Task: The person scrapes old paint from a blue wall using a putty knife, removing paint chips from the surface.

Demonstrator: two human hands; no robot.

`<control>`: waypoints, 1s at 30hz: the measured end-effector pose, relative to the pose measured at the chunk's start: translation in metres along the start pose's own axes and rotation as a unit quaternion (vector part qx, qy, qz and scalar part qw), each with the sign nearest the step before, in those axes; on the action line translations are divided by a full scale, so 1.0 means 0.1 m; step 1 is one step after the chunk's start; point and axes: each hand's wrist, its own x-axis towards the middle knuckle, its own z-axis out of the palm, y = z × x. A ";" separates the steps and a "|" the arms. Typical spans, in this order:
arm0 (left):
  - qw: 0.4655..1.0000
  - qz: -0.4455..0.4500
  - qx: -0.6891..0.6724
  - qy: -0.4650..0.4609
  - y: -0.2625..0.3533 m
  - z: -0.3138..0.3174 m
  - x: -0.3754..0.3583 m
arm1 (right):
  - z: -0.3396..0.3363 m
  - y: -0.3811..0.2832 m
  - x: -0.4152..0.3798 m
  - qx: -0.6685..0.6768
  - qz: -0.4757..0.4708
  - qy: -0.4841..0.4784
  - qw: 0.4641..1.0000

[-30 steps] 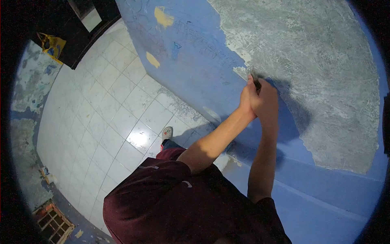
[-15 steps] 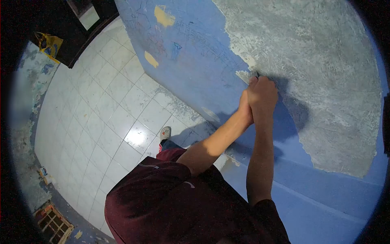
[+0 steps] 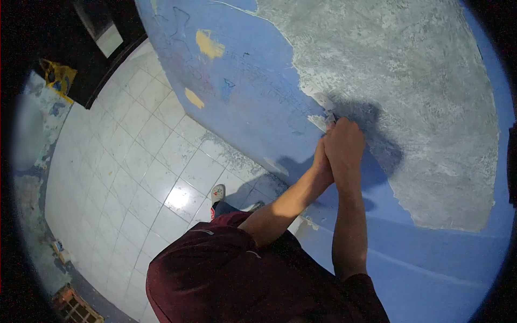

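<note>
Both hands are pressed together at the blue wall [image 3: 258, 102], beside the edge of a rough grey bare patch [image 3: 398, 70]. My right hand [image 3: 346, 142] is closed around a small scraper [image 3: 331, 117], whose dark, thin blade shows past the fingers. Against its left side lies my left hand [image 3: 322, 157], closed too, its fingers mostly hidden behind the right one. The blade touches the wall where loose pale paint flakes [image 3: 319, 123] meet the grey patch. The scraper's handle is hidden in the hands.
White floor tiles [image 3: 134, 156] spread out at the left, with a shoe [image 3: 217, 192] on them near the wall's foot. A yellow bag [image 3: 60, 78] lies at the upper left by a dark doorway. A brown grid-like object [image 3: 75, 306] sits at the bottom left.
The hands and scraper have moved slightly down in the view, and more of the blade shows. The view has shifted a little, and a second shoe now partly shows.
</note>
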 end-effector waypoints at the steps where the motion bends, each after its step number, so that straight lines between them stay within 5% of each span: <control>1: 1.000 -0.001 0.002 0.003 -0.01 -0.02 -0.01 | 0.06 0.04 -0.02 0.000 0.009 -0.003 1.000; 4: 1.000 0.002 0.021 0.010 0.01 -0.01 -0.03 | 0.17 0.08 -0.01 -0.026 -0.032 0.047 0.998; 16: 0.999 -0.007 0.047 0.026 0.09 -0.05 -0.06 | 0.13 -0.01 -0.07 0.013 0.060 0.047 0.997; 18: 0.998 -0.005 0.049 0.028 0.06 -0.07 -0.04 | 0.08 -0.02 -0.02 -0.016 -0.018 0.054 0.998; 21: 0.998 -0.004 0.052 0.034 0.03 -0.11 -0.01 | 0.03 -0.06 -0.01 -0.032 -0.015 0.045 0.998; 25: 0.998 0.001 0.052 0.038 0.04 -0.12 0.01 | 0.11 -0.03 -0.08 0.009 0.048 0.065 0.997; 30: 0.998 0.003 0.053 0.045 0.01 -0.17 0.01 | 0.12 -0.05 -0.02 -0.046 -0.033 0.080 0.995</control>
